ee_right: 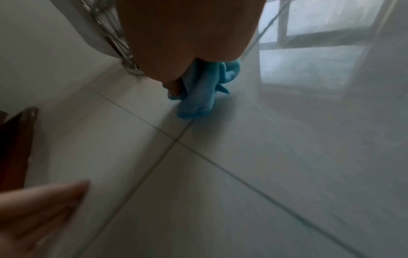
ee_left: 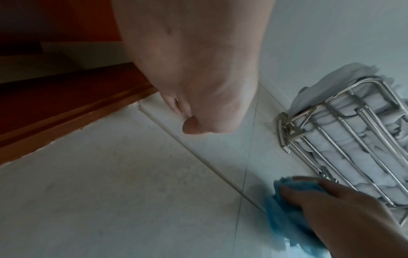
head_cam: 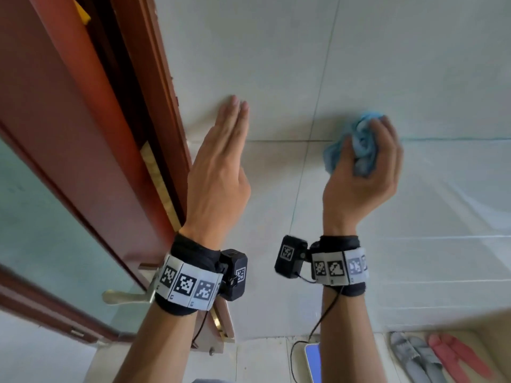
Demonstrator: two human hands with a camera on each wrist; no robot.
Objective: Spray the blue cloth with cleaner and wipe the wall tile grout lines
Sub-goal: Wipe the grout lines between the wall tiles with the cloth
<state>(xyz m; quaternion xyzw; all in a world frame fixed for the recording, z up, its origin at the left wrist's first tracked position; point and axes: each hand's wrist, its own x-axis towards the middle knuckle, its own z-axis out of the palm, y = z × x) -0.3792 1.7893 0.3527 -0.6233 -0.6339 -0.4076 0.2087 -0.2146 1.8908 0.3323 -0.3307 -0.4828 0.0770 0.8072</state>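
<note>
2 hands: right hand (head_cam: 362,172) clenches bunched blue cloth (head_cam: 352,142) on horizontal grout line (head_cam: 276,140); left hand (head_cam: 218,164) flat.

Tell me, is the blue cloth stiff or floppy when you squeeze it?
Probably floppy: the blue cloth is scrunched into a wad in the right hand, with soft folds bulging between the fingers. It likely weighs little, since one hand holds it up against the wall. A loose corner droops in the right wrist view, so it would sag if let go.
</note>
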